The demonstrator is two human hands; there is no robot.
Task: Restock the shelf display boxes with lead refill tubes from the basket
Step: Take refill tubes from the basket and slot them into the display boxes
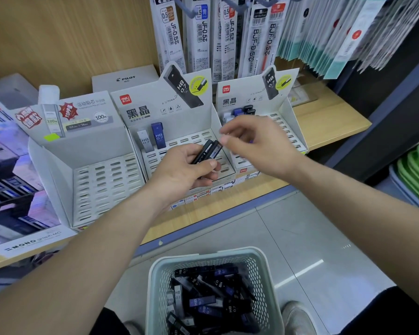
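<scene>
My left hand grips a small bunch of black lead refill tubes above the middle display box. That box holds a grey tube and a blue tube standing in its back row. My right hand hovers just right of the bunch, fingers loosely curled, thumb and forefinger close together with nothing visible between them. Behind it the right display box holds a few tubes at its back. The pale green basket on the floor below holds several black, blue and grey tubes.
A left display box with empty slots stands beside the middle one on the wooden shelf. Hanging refill packs fill the wall above. Green trays are stacked at the right. A pencil display sits far left.
</scene>
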